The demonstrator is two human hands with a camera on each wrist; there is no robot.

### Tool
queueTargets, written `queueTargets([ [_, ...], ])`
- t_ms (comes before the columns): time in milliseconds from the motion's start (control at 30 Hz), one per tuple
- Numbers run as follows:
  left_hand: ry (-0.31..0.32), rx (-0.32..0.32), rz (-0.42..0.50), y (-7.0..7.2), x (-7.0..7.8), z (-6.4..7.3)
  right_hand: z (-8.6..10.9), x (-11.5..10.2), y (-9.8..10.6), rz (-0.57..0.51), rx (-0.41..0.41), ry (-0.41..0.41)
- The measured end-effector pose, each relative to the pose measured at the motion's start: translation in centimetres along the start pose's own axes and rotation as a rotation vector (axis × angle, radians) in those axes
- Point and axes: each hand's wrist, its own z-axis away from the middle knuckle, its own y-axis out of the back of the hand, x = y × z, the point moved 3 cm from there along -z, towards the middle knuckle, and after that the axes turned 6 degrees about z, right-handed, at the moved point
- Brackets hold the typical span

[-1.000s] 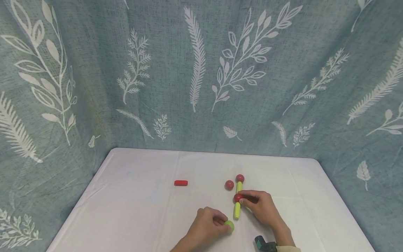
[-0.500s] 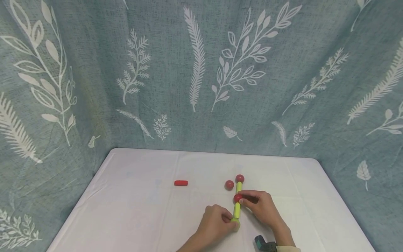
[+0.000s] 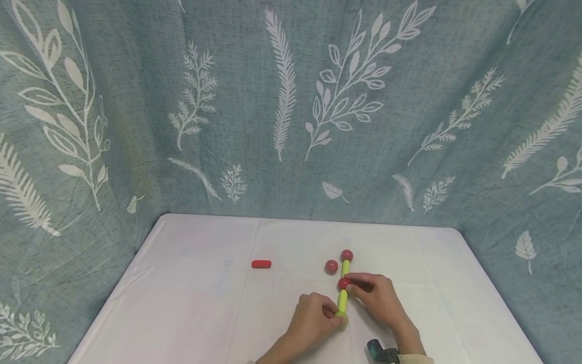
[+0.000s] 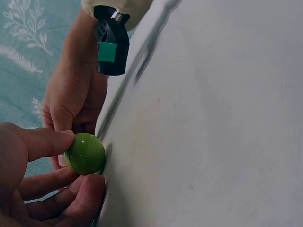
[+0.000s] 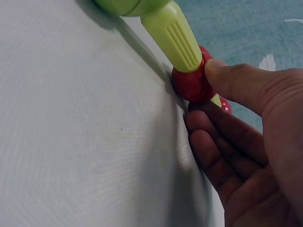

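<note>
Green glossy ball point(image 3: 345, 320) now snug against the six o'clock end of a yellow-green ridged rod point(image 3: 343, 302), versus apart at about seven o'clock a second ago. Probably means one more joint for the ball-and-rod chain point(image 3: 343, 285), but can't tell how deep the fit is, with fingertips covering part of it. Pinched between thumb and fingers of the left grip point(image 3: 312, 318). Right grip point(image 3: 377, 299) grasping too, on the glossy red middle ball point(image 3: 342, 284) at the rod's twelve o'clock end; reads as bracing against the push. Also nudged a touch toward twelve since half a second ago. Beyond, at twelve: a second yellow-green rod point(image 3: 346, 267), then a red end ball point(image 3: 347, 255).

Elsewhere on the white-covered tabletop point(image 3: 191, 303): a loose red ball point(image 3: 331, 267) at eight o'clock from the end one, near enough to bump, plus a short red rod point(image 3: 261, 264) at nine, well apart. Dark wrist-worn camera point(image 3: 376, 350) at five o'clock, beside the work.
</note>
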Motion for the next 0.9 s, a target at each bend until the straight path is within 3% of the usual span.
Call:
queueTargets([
  [367, -0.019, 0.022, 0.017, 0.06, 0.15, -0.54, -0.42, -0.28, 0.11, 0.023, 0.020, -0.005],
  [667, -0.021, 0.016, -0.016, 0.11, 0.14, -0.86, -0.70, -0.20, 0.02, 0.041, 0.043, 0.007],
  [900, -0.059, 0.029, -0.048, 0.21, 0.31, -0.92, -0.81, -0.17, -0.17, 0.067, 0.048, -0.002],
])
